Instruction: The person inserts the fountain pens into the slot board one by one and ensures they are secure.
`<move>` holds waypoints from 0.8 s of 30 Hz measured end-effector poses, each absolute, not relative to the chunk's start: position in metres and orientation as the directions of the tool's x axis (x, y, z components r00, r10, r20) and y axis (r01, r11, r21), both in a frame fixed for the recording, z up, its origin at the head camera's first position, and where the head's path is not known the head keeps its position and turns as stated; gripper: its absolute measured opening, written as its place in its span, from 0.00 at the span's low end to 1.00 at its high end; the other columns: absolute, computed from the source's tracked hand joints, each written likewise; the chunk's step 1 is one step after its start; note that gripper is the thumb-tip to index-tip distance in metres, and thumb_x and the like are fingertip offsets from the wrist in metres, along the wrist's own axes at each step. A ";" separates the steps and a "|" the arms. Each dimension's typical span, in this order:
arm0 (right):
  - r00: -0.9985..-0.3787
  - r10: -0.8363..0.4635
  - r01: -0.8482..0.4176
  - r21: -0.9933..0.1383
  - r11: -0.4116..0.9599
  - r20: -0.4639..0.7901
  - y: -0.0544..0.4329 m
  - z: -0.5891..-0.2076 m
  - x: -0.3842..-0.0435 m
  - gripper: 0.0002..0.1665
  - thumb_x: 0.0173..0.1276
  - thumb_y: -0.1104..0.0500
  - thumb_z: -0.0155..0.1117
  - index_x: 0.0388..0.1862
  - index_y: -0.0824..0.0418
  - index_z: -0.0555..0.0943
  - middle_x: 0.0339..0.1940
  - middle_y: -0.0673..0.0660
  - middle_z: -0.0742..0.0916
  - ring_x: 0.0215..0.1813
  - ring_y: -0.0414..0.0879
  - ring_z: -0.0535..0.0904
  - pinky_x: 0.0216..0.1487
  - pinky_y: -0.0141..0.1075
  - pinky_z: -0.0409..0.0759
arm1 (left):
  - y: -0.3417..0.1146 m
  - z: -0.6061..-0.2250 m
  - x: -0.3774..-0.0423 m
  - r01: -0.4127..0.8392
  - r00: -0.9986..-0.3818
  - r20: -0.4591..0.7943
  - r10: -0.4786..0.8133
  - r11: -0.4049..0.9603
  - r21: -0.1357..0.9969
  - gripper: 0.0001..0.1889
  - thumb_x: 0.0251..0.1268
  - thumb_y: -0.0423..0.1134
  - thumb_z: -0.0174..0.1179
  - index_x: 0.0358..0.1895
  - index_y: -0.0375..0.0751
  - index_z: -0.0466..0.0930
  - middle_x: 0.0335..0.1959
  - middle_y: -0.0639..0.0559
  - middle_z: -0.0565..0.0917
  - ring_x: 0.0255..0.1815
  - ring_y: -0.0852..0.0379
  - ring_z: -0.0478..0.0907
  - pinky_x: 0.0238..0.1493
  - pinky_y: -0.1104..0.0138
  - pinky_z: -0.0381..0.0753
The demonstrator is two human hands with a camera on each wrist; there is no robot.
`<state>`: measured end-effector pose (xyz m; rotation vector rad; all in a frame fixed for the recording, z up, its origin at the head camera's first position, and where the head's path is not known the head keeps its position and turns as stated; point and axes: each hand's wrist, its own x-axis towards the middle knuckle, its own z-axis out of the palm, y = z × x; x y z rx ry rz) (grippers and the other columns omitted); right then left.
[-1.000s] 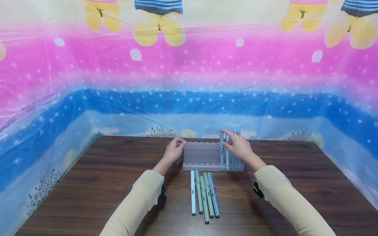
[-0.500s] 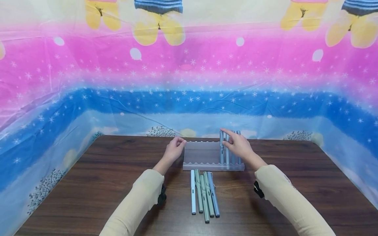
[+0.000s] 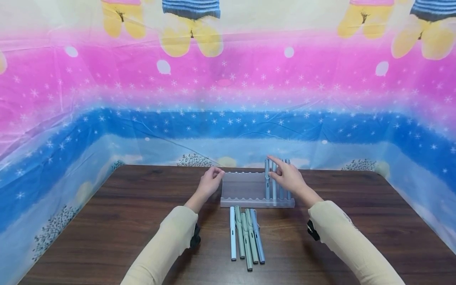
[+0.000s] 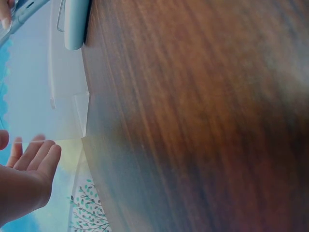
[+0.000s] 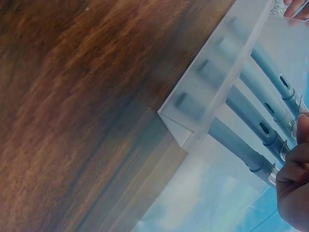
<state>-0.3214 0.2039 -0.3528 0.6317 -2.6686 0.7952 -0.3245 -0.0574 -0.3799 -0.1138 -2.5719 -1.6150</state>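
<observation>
A clear plastic pen rack (image 3: 244, 184) with scalloped edges stands on the table. Several blue-grey pens stand upright in its right-hand slots. My left hand (image 3: 211, 182) pinches the rack's upper left corner; in the left wrist view the hand (image 4: 31, 179) has its fingers at the rack's end. At the leftmost standing pen (image 3: 267, 186), my right hand (image 3: 289, 176) has its index finger at the top and its thumb lower, near the clip. In the right wrist view that hand (image 5: 294, 179) is partly cut off, its other fingers curled beside the pens.
In front of the rack lie several loose pens: a pale blue pen (image 3: 233, 233), green ones such as this green pen (image 3: 246, 239), and a grey-blue pen (image 3: 257, 235). The brown wooden table (image 3: 135, 213) runs back to a patterned cloth backdrop (image 3: 228, 122).
</observation>
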 end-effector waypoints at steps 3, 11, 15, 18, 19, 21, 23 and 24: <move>-0.847 -0.327 -0.506 -0.450 0.736 0.419 0.206 -0.353 -0.320 0.32 0.62 0.59 0.57 0.66 0.53 0.61 0.10 0.48 0.70 0.12 0.43 0.62 0.15 0.34 0.61 | -0.058 -0.380 -0.324 0.121 -0.992 0.128 0.012 0.430 0.895 0.12 0.66 0.41 0.47 0.44 0.36 0.70 0.48 0.39 0.74 0.53 0.44 0.68 0.52 0.55 0.67; -0.790 -0.354 -0.581 -0.430 0.691 0.500 0.209 -0.360 -0.312 0.30 0.61 0.60 0.59 0.62 0.53 0.65 0.13 0.44 0.73 0.12 0.41 0.63 0.14 0.34 0.62 | -0.057 -0.379 -0.323 0.126 -0.991 0.134 0.012 0.429 0.895 0.12 0.66 0.42 0.46 0.44 0.36 0.70 0.48 0.40 0.74 0.53 0.44 0.68 0.52 0.55 0.67; -0.795 -0.354 -0.579 -0.445 0.683 0.492 0.208 -0.365 -0.304 0.27 0.59 0.59 0.61 0.59 0.56 0.69 0.18 0.43 0.76 0.14 0.39 0.66 0.14 0.33 0.64 | -0.057 -0.380 -0.324 0.123 -0.991 0.131 0.011 0.430 0.894 0.12 0.66 0.41 0.47 0.44 0.36 0.70 0.47 0.40 0.75 0.52 0.45 0.69 0.52 0.55 0.67; -0.802 -0.359 -0.576 -0.461 0.675 0.477 0.206 -0.369 -0.298 0.24 0.59 0.59 0.62 0.55 0.57 0.71 0.20 0.43 0.78 0.15 0.37 0.68 0.15 0.33 0.66 | -0.057 -0.380 -0.324 0.122 -0.992 0.129 0.011 0.427 0.896 0.12 0.66 0.41 0.47 0.44 0.36 0.70 0.47 0.40 0.75 0.52 0.45 0.69 0.52 0.55 0.67; -0.804 -0.365 -0.577 -0.466 0.671 0.469 0.205 -0.371 -0.296 0.23 0.59 0.59 0.62 0.54 0.57 0.72 0.20 0.44 0.78 0.15 0.37 0.68 0.15 0.33 0.66 | -0.057 -0.380 -0.324 0.122 -0.991 0.130 0.011 0.426 0.897 0.12 0.66 0.41 0.47 0.44 0.36 0.70 0.47 0.40 0.75 0.52 0.44 0.69 0.52 0.55 0.67; -0.811 -0.376 -0.573 -0.480 0.664 0.448 0.203 -0.373 -0.292 0.21 0.59 0.58 0.62 0.52 0.56 0.73 0.20 0.44 0.79 0.16 0.37 0.70 0.15 0.33 0.67 | -0.057 -0.380 -0.324 0.122 -0.991 0.130 0.009 0.426 0.896 0.12 0.66 0.41 0.47 0.44 0.36 0.70 0.47 0.40 0.75 0.52 0.44 0.69 0.52 0.55 0.67; -0.815 -0.394 -0.574 -0.495 0.652 0.426 0.202 -0.375 -0.289 0.21 0.59 0.58 0.62 0.52 0.56 0.73 0.21 0.44 0.80 0.17 0.37 0.70 0.16 0.33 0.68 | -0.057 -0.381 -0.324 0.123 -0.991 0.132 0.007 0.426 0.896 0.12 0.66 0.41 0.47 0.44 0.36 0.70 0.47 0.40 0.75 0.52 0.44 0.69 0.52 0.55 0.67; -0.814 -0.405 -0.577 -0.499 0.647 0.416 0.202 -0.376 -0.288 0.20 0.59 0.58 0.62 0.52 0.56 0.73 0.21 0.44 0.80 0.17 0.37 0.70 0.16 0.33 0.68 | -0.057 -0.381 -0.324 0.123 -0.991 0.132 0.007 0.426 0.896 0.12 0.66 0.41 0.47 0.44 0.36 0.70 0.47 0.40 0.75 0.52 0.45 0.69 0.52 0.55 0.67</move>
